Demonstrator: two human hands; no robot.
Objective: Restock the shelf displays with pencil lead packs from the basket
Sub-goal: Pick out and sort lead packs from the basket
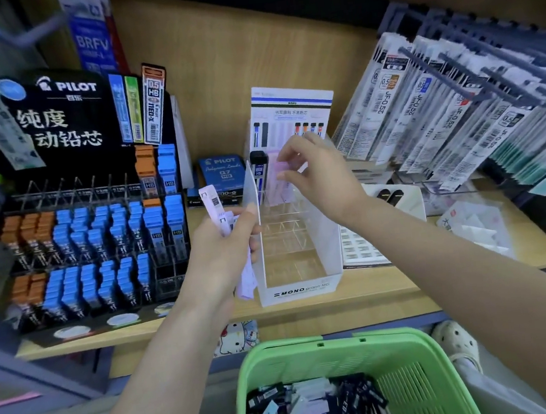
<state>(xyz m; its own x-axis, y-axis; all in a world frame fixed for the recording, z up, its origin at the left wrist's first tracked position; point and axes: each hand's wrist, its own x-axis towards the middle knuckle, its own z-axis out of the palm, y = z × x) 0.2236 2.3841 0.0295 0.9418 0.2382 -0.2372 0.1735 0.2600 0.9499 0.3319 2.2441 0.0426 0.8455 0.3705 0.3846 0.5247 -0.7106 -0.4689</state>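
Note:
A clear MONO display stand [302,288] with mostly bare compartments stands mid-shelf. My right hand [318,171] pinches a pale pink lead pack [283,166] over the stand's back row, beside a black-capped pack [258,164] standing there. My left hand [223,245] holds a fan of several white and lilac lead packs [214,209] just left of the stand. Below, the green basket [413,370] holds a heap of dark and lilac lead packs [316,411].
A black Pilot display [93,246] full of blue and orange lead tubes fills the left of the wooden shelf [368,291]. Hanging refill packets [457,110] crowd the right. A blue Pilot box [222,173] and a white tray [402,200] sit behind the stand.

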